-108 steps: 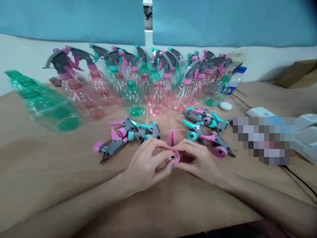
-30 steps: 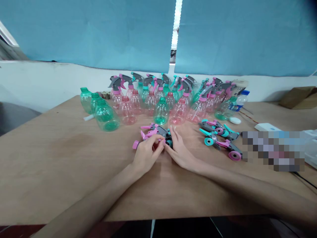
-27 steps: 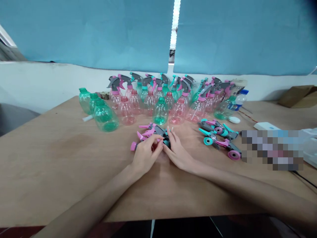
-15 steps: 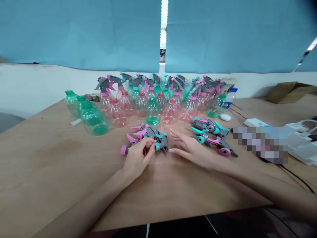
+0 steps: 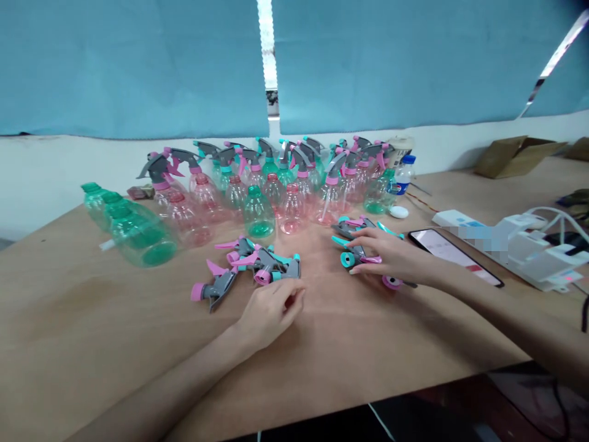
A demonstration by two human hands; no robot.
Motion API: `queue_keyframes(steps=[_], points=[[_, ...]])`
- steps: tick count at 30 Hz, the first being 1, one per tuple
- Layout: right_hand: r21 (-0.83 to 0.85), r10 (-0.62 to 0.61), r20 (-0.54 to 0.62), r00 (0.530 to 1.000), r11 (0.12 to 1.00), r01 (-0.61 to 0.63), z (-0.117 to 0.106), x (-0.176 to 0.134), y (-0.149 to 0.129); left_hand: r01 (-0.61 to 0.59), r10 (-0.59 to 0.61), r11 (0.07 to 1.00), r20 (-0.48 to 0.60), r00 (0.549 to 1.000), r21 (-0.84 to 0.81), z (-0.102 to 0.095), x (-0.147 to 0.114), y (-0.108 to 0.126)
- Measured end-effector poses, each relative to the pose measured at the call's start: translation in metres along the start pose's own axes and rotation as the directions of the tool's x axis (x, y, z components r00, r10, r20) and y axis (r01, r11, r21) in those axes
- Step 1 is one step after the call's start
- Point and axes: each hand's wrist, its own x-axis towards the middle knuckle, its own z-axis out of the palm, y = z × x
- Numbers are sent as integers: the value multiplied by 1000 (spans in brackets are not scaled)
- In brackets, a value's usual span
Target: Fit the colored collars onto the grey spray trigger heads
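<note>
Head view: grey-and-turquoise plastic trigger sprayer (image 5: 348, 258) is part-covered by nearer, spread right hand (image 5: 396, 258); grip of left hand (image 5: 267, 309) cannot be told.

Two hands (image 5: 269, 310), one phone (image 5: 453, 255), five uncapped pink bottles (image 5: 292, 212), loose sprayer heads (image 5: 221, 285) too heaped to count

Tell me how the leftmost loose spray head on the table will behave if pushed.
The leftmost loose spray head would probably swivel rather than roll far: its pink collar is round, but its pink trigger juts out. It looks like hard moulded plastic, so it should stay stiff. With no bottle attached, it is likely light and easily shoved.
</note>
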Motion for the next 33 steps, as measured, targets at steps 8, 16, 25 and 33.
queue_keyframes(steps=[8,16,25,33], points=[[-56,-26,-12,1000,998,25,28,16,6,-70,74,995,56,996,-72,35,25,20],[341,126,-308,943,940,-15,30,22,-22,-6,14,991,61,998,-130,33,27,18],[327,-2,-185,983,943,64,57,12,-39,-24,43,989,129,991,-146,34,26,16],[311,40,-236,971,950,37,57,10,-40,15,17,988,203,979,-157,33,28,17]])
